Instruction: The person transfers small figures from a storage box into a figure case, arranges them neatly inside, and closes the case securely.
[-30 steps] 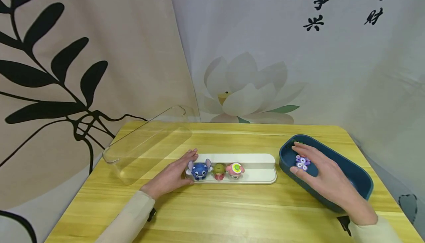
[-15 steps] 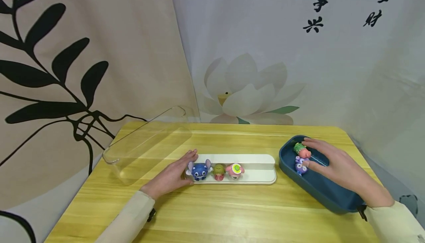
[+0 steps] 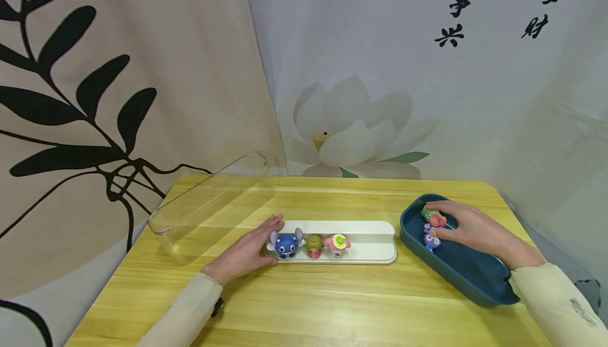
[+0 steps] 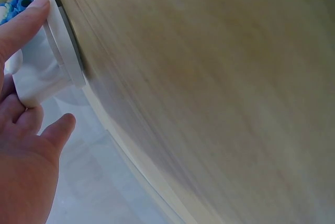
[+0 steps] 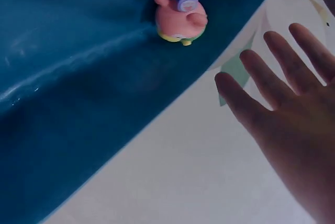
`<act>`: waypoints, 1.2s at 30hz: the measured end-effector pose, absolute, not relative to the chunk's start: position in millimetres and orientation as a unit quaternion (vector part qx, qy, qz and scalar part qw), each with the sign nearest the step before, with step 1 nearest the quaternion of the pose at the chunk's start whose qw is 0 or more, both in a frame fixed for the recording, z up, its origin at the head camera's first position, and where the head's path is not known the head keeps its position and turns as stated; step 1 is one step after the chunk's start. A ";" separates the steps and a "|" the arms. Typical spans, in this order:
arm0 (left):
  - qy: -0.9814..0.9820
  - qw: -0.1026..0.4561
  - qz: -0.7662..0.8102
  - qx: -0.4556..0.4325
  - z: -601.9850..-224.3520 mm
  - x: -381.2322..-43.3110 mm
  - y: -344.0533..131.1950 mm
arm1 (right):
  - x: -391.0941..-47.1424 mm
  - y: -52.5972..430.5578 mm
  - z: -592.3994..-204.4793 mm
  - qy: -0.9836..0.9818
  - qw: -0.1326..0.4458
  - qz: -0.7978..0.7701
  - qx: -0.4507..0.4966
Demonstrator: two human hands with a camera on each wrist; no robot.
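My left hand [image 3: 244, 252] grips the left end of a white stepped display base [image 3: 366, 249], thumb at its front edge. In the left wrist view, the thumb [image 4: 31, 17] presses the base's side. Three figurines stand in a row on its lower step: a blue big-eared one [image 3: 287, 245], a green one [image 3: 314, 245] and a pink one [image 3: 336, 244]. My right hand [image 3: 470, 228] reaches into a dark blue bin [image 3: 467, 270], fingers extended by a pink figurine with a green top [image 3: 435, 218]. The thumb overlaps a purple figurine [image 3: 431, 241] beside it.
A clear plastic cover [image 3: 214, 210] lies at the table's back left, its open side's edge showing. The wooden table [image 3: 304, 305] extends in front of the base. Printed curtains hang behind the table.
My right hand has shifted right and back inside the bin, then lowered onto the two figurines at its far end. The left hand keeps its place on the display base.
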State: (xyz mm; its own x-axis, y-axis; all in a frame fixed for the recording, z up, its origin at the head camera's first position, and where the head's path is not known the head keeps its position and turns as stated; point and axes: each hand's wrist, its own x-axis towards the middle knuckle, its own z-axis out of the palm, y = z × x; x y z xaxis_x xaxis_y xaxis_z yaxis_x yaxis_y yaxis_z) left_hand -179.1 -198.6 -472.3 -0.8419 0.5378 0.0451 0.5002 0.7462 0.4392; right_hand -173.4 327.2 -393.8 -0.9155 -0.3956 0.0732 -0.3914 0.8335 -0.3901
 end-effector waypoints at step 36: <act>0.933 0.039 0.223 0.279 -470.8 -178.4 -198.2 | -182.1 339.6 -412.8 0.949 0.126 -0.174 -0.231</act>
